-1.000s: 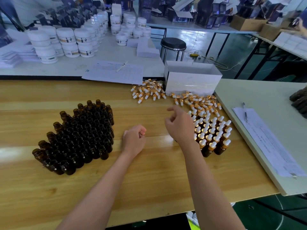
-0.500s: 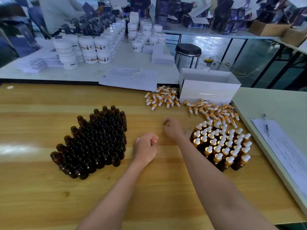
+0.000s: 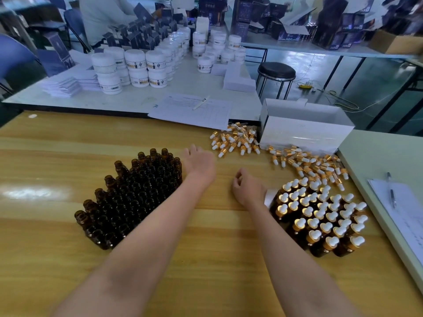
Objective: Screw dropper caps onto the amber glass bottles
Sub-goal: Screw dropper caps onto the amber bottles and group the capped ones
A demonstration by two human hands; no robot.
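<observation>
1. Nearest, two bare forearms lie across the wooden worktop.
2. On the right, the capped bottles stand packed together with their white bulbs up, just beside the right wrist.
3. Farther right, a pale worktop butts against the wooden one and carries a paper with a dark pen on it.
4. The right hand rests on the wood just left of the capped group. Its fingers are loosely curled, thumb close to forefinger, and nothing shows in them.
5. On the left, the open bottles stand upright in a dense cluster, none capped. The left forearm runs along the cluster's right edge.
6. The left hand sits at that cluster's far right corner, back up. Its fingers bend down out of sight, so it cannot be told whether they are released or grasping anything.
7. Beyond the hands, loose dropper caps lie in two heaps, one just past the left hand and one spreading right toward the capped group.
8. A white box sits behind the heaps, with some caps against its front.
9. Past the wooden edge, a grey worktop holds a printed sheet with a white pen, and stacked white jars.
10. A black stool stands on the floor to its right.
</observation>
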